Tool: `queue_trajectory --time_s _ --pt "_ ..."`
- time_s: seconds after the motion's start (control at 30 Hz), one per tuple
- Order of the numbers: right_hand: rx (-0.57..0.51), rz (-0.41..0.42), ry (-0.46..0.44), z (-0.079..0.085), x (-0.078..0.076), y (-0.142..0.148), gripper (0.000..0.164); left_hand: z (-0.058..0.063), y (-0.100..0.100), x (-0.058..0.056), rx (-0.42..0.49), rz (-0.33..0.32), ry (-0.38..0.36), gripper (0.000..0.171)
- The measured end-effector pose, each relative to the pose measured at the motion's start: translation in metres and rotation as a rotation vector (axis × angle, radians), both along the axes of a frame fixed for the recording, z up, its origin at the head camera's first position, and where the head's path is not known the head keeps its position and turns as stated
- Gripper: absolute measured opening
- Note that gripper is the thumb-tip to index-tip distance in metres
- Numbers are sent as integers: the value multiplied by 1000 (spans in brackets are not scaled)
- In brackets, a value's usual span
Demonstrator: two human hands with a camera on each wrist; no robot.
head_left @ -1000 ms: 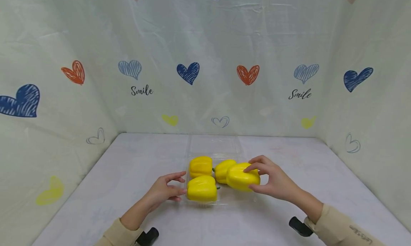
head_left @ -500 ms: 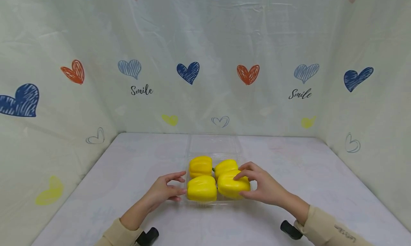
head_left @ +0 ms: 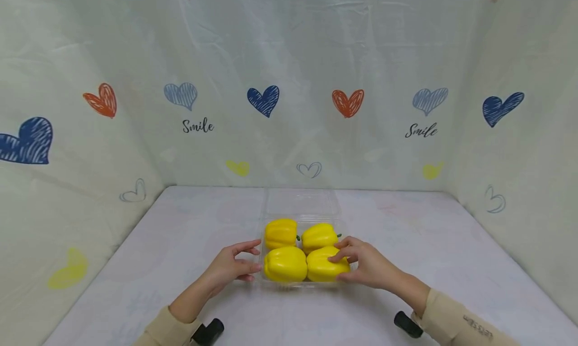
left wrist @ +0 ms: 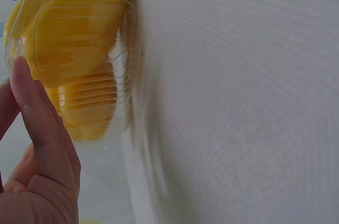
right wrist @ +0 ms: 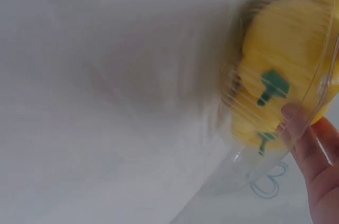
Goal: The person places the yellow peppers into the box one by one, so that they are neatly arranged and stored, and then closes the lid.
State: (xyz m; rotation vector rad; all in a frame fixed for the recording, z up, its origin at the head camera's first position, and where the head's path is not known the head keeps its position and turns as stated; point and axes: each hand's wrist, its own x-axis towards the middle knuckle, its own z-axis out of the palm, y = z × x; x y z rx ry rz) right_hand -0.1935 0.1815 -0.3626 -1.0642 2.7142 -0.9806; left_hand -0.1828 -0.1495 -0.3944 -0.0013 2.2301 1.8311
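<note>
Yellow bell peppers with green stems, several in two rows, sit in a clear plastic clamshell box (head_left: pixel 300 285) in the head view. My right hand (head_left: pixel 368 266) holds the near right bell pepper (head_left: pixel 324 265), fingertips over its top and thumb low at its near side. That hand (right wrist: pixel 320 168) shows in the right wrist view at the box wall, beside a green stem (right wrist: pixel 273 86). My left hand (head_left: pixel 230 266) is at the box's left side, fingers extended and spread. A fingertip of the left hand (left wrist: pixel 45 150) meets the clear rim in the left wrist view.
The box's clear lid (head_left: pixel 300 201) lies folded back on the far side. A pale tabletop (head_left: pixel 406 225) extends around the box. Behind and at both sides stands a light curtain (head_left: pixel 307 50) printed with hearts.
My right hand has moved left and down with the bell pepper, which now lies in the near right of the box beside the others. My left hand has stayed in place.
</note>
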Motion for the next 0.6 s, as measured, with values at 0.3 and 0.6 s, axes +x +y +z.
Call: queue_trajectory --time_s 0.3,0.6 --pt "104 80 -23 10 -10 6 26 2 -1 -2 6 -10 7 69" --pt "-77 3 26 0 -24 18 29 4 -6 -7 -18 -39 46 71"
